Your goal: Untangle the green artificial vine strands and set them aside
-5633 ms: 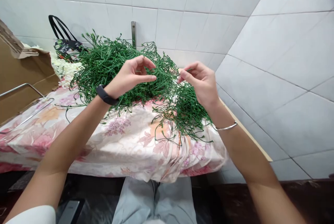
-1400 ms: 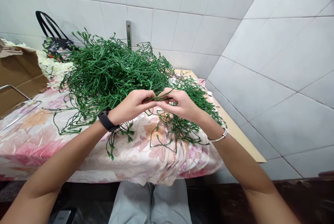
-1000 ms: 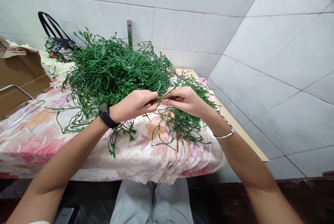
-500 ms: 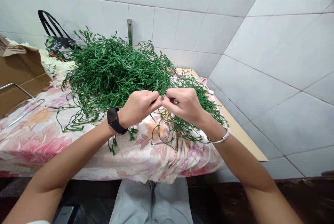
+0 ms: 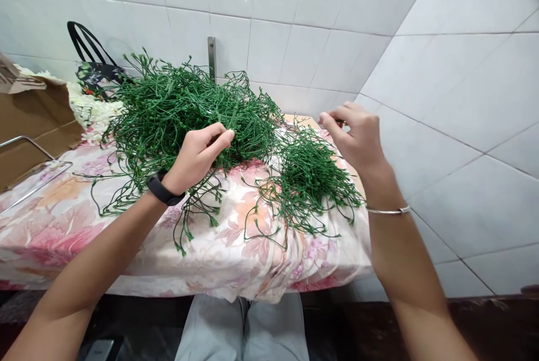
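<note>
My left hand [image 5: 202, 153], with a black band at the wrist, is closed in a pinch in front of the large heap of green artificial stems [image 5: 181, 108]. A thin green stem [image 5: 234, 117], smeared by motion, rises from its fingertips. My right hand [image 5: 352, 131], with a silver bangle at the wrist, is raised above the back right of the table. Its fingers are pinched together, and what they hold, if anything, is too small to make out. Below and left of it lies a smaller pile of green stems [image 5: 311, 173].
A floral cloth [image 5: 227, 226] covers the table. At the left are a cardboard box [image 5: 33, 125], a metal wire frame [image 5: 46, 176] and white artificial flowers [image 5: 96, 114]. Behind stands a bag with black handles [image 5: 99, 72]. Tiled walls [image 5: 442, 114] bound the back and right.
My hands were together at the middle and are now apart. The left moved left; the right moved up and right, uncovering the smaller pile.
</note>
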Tool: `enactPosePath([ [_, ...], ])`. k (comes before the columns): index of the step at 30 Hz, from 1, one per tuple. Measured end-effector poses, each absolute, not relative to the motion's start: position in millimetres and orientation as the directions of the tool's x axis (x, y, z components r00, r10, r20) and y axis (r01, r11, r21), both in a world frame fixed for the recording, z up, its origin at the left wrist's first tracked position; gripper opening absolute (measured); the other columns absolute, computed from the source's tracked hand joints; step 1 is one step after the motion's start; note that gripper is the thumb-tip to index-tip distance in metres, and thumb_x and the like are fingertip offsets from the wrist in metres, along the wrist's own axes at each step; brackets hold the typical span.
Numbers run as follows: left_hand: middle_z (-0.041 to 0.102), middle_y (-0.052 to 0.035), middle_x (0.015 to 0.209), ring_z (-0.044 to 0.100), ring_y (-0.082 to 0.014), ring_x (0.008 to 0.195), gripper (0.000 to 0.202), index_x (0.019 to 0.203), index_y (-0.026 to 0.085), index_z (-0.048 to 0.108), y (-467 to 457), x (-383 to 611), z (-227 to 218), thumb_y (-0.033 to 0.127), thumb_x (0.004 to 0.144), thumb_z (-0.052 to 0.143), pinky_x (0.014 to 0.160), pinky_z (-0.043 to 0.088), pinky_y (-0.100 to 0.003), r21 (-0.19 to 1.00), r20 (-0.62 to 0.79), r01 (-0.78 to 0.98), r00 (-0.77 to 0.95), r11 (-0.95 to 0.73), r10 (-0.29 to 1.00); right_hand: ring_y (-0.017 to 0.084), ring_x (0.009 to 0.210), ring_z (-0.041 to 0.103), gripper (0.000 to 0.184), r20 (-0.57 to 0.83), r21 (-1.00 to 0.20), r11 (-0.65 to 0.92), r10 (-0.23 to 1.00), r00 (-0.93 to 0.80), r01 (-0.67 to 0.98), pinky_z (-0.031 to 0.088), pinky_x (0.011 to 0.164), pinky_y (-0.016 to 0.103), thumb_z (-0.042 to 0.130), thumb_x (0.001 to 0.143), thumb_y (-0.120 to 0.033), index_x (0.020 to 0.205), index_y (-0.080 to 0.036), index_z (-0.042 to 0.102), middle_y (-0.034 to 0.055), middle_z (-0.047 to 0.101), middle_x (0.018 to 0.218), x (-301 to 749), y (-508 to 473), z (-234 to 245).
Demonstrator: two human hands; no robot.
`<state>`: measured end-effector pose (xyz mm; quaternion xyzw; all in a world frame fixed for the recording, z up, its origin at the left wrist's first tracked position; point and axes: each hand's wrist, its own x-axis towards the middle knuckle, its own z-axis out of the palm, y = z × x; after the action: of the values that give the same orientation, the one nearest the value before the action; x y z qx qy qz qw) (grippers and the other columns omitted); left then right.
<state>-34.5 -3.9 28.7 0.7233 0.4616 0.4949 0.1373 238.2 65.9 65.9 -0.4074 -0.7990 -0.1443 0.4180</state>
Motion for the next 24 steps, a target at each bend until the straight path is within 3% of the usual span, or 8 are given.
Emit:
enactPosePath([
  [6, 0.053, -0.0012, 0.073, 0.045, -0.0081, 0.058, 0.021, 0.085, 0.016, 0.053, 4.3, -25.0, 21.0, 0.036, 0.078, 0.051, 0.05, 0.037, -0.02, 0.907, 0.354, 0.153, 0.228, -0.393, 0.907, 0.017, 0.071, 0.048, 0.021, 0.61, -0.026, 0.589, 0.65, -0.454, 0.808, 0.035, 0.068, 0.035, 0.052, 0.077, -0.038, 0.071, -0.021, 0.064, 0.003, 0.056, 0.068, 252.0, 87.1, 50.2],
  [9, 0.056, -0.0031, 0.082, 0.049, -0.0086, 0.065, 0.024, 0.092, 0.015, 0.053, 1.6, -21.4, 20.3, 0.035, 0.078, 0.052, 0.055, 0.04, -0.02, 0.934, 0.302, 0.098, 0.293, -0.343, 0.907, 0.018, 0.073, 0.049, 0.023, 0.578, -0.046, 0.563, 0.689, -0.438, 0.825, 0.036, 0.069, 0.035, 0.056, 0.074, -0.041, 0.074, -0.02, 0.064, 0.0039, 0.057, 0.071, 249.4, 88.0, 46.3],
  [12, 0.058, -0.0038, 0.087, 0.051, -0.0087, 0.068, 0.025, 0.093, 0.014, 0.054, -0.9, -20.8, 20.9, 0.034, 0.078, 0.052, 0.061, 0.041, -0.021, 0.936, 0.284, 0.105, 0.333, -0.335, 0.899, 0.017, 0.073, 0.05, 0.023, 0.663, -0.09, 0.575, 0.644, -0.382, 0.813, 0.037, 0.069, 0.033, 0.056, 0.074, -0.04, 0.07, -0.018, 0.063, 0.0044, 0.057, 0.071, 240.1, 80.5, 50.1],
  [15, 0.06, -0.004, 0.093, 0.053, -0.0092, 0.071, 0.024, 0.097, 0.015, 0.055, -2.5, -20.2, 20.5, 0.029, 0.079, 0.051, 0.064, 0.043, -0.022, 0.935, 0.286, 0.101, 0.35, -0.339, 0.892, 0.012, 0.067, 0.051, 0.026, 0.689, -0.21, 0.715, 0.592, -0.418, 0.667, 0.038, 0.066, 0.028, 0.051, 0.079, -0.037, 0.066, -0.016, 0.061, 0.0029, 0.058, 0.067, 221.8, 66.1, 51.4],
  [19, 0.06, -0.0047, 0.102, 0.056, -0.0109, 0.081, 0.031, 0.108, 0.017, 0.054, -4.5, -16.8, 18.8, 0.018, 0.078, 0.051, 0.074, 0.046, -0.023, 0.924, 0.308, 0.097, 0.388, -0.371, 0.869, 0.008, 0.063, 0.052, 0.027, 0.569, -0.382, 0.841, 0.541, -0.62, 0.383, 0.04, 0.062, 0.023, 0.053, 0.079, -0.038, 0.07, -0.014, 0.062, 0.0019, 0.06, 0.067, 189.1, 42.8, 37.5],
  [21, 0.059, -0.0056, 0.106, 0.057, -0.0124, 0.087, 0.034, 0.111, 0.017, 0.053, -4.5, -15.4, 17.2, 0.018, 0.077, 0.053, 0.078, 0.047, -0.024, 0.921, 0.324, 0.069, 0.413, -0.384, 0.851, 0.008, 0.063, 0.052, 0.026, 0.555, -0.409, 0.866, 0.487, -0.675, 0.288, 0.041, 0.062, 0.022, 0.059, 0.074, -0.039, 0.071, -0.014, 0.061, 0.0016, 0.06, 0.068, 175.4, 34.1, 26.6],
  [24, 0.06, -0.0066, 0.103, 0.059, -0.0138, 0.087, 0.033, 0.108, 0.016, 0.054, -2.8, -15.7, 14.8, 0.025, 0.077, 0.057, 0.077, 0.049, -0.026, 0.919, 0.338, 0.049, 0.415, -0.392, 0.845, 0.008, 0.064, 0.051, 0.022, 0.599, -0.378, 0.885, 0.458, -0.656, 0.273, 0.04, 0.062, 0.022, 0.059, 0.075, -0.036, 0.071, -0.015, 0.061, 0.0003, 0.058, 0.065, 165.5, 29.2, 15.6],
])
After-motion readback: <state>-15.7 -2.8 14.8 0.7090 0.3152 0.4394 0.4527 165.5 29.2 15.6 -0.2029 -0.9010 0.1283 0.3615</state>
